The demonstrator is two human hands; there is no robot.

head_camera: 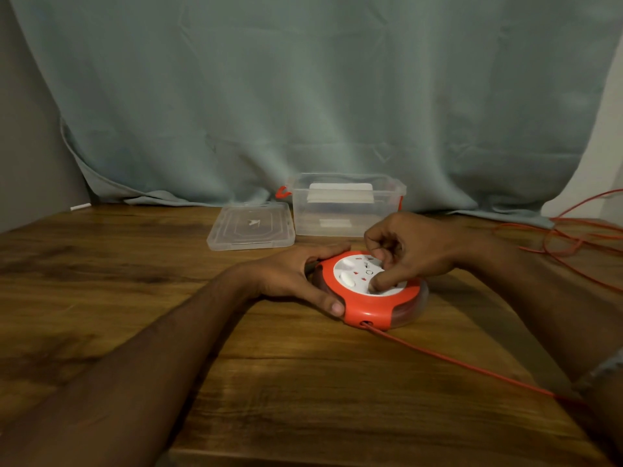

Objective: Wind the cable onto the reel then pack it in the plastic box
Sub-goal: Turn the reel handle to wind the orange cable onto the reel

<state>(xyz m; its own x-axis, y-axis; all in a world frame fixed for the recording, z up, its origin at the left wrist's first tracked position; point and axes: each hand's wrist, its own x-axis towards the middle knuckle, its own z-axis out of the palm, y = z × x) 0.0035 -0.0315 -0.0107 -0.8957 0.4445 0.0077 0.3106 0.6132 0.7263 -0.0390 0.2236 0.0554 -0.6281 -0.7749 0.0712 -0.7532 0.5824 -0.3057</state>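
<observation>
I am bracing the red cable reel [369, 291], which is lying flat on the wooden table [135, 281] near the middle, with my left hand [293, 274] curled around its left rim, thumb pressing the near edge and fingers wrapping the far edge. My right hand [409, 249] is resting on the white socket face, fingers curled and pinching what I judge to be the winding knob; the knob itself is hidden under my fingers. The red cable [472, 365] is exiting the port on the near edge of the reel and running near and to the right, passing under my right forearm. More cable is lying in loose loops at the far right of the table, partly cut off by the frame edge. The clear plastic box [347, 205] is standing open just beyond the reel, with its lid [251, 227] lying flat to its left. Risks from here: if my left hand is slackening, the reel is likely to spin or slide on the table instead of winding; the loose loops at the far right could tangle or knot and jam at the port; the cable could also snag on my right forearm. How much cable is wound already is hard to make out through the translucent rim, the plug end is out of view, and the white items inside the box are not identifiable.
</observation>
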